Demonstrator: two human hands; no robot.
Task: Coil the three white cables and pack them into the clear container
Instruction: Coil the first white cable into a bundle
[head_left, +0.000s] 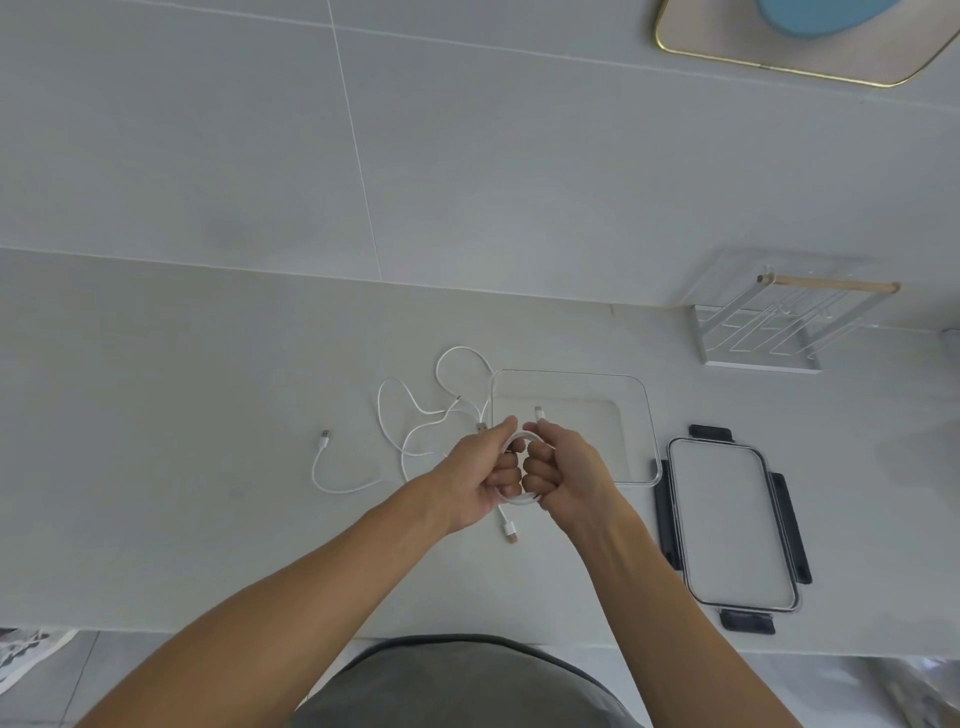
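Both hands meet over the counter on one coiled white cable (519, 440). My left hand (480, 475) grips the coil's left side and my right hand (563, 475) grips its right side. One plug sticks up above my right hand and a USB plug hangs below my left hand. A loose tangle of white cable (415, 410) lies on the counter behind my left hand. A short white cable (332, 478) with a USB plug lies further left. The clear container (641, 410) stands just behind my right hand; nothing shows inside it.
The container's clear lid (732, 525) with black clips lies flat to the right of the container. A white wire rack (769, 332) with a wooden bar stands at the back right against the tiled wall. A gold-rimmed tray (727, 52) shows at the top right.
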